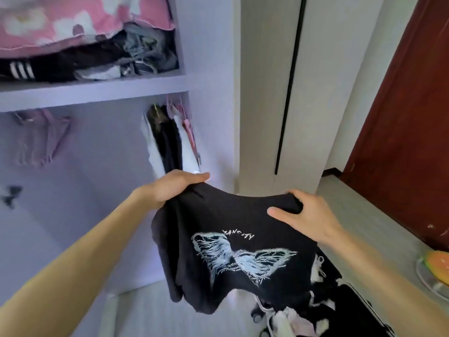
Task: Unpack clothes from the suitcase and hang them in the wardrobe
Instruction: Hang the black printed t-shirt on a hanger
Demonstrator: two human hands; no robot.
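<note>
While both hands hold it up by its top edge, the black T-shirt [230,251] hangs spread between them, in the air in front of the wardrobe [211,69] and above the suitcase [371,310]. The left hand [179,186] has its fingers curled over a bunched corner of the cloth. The right hand [308,212] pinches the other corner, with the thumb on the front and the fingers tucked behind. A pale winged print with small lettering above it faces the camera.

Below the T-shirt at the lower right, the suitcase lies open. It holds a jumble of black, white and pinkish clothes, and the T-shirt's hem covers part of them.

The wardrobe is lilac. On its shelf [97,91] lie pink flowered bedding [60,20], dark folded clothes, one with white stripes, and a grey tangle. Under the shelf, black and white garments [167,142] hang at the right side next to a pink hanger [189,132]. A pale purple top [41,137] hangs well apart on the left.

To the right stands a white panel with a thin black strip [289,86], and beyond it a dark red door [401,117]. The floor [364,215] is pale. A clear dish [427,276] with something orange and green on it sits at the right edge.
</note>
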